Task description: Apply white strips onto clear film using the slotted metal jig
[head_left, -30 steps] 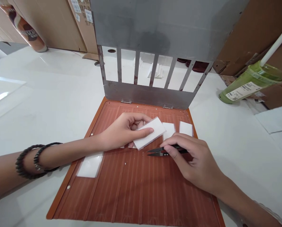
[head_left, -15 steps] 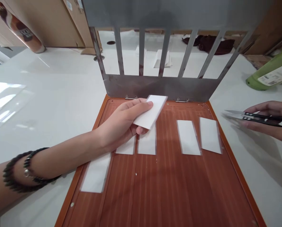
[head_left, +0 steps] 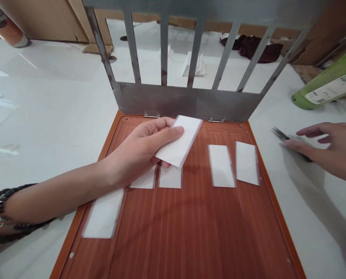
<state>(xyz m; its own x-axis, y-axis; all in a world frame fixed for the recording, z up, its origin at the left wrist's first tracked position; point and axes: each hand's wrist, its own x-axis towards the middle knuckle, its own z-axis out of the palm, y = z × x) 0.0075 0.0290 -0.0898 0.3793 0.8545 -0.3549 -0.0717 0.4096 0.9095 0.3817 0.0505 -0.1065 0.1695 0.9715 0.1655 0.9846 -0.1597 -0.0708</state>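
- Head view, centre: the left hand (head_left: 142,145) pinches a white rectangular card with a clear plastic border (head_left: 181,141), thumb on its upper face, fingers underneath; the card is tilted above a reddish-brown grooved board (head_left: 196,236).
- A light pinch, as here, should keep the card flat; pressing harder could crease the thin border.
- Right edge of the frame: the right hand (head_left: 332,151) has its fingers spread loosely, thumb over the small black-handled metal snips (head_left: 281,134) beside the board. Whether the thumb touches them I cannot tell.
- The blade tips point towards the board, so they are best kept flat and well apart from the cards.
- Lower left of the frame: a white bordered card (head_left: 101,217) lies aslant near the board's left edge; two more, the inner left card (head_left: 143,180) and the middle card (head_left: 170,178), lie partly hidden beneath the left hand.
- Right of centre: the inner right card (head_left: 222,166) and the outer right card (head_left: 247,162) lie side by side, apart; straightening them calls for a touch at the edges.
- Upper centre: a grey slotted metal plate (head_left: 181,99) stands raised on its hinges.
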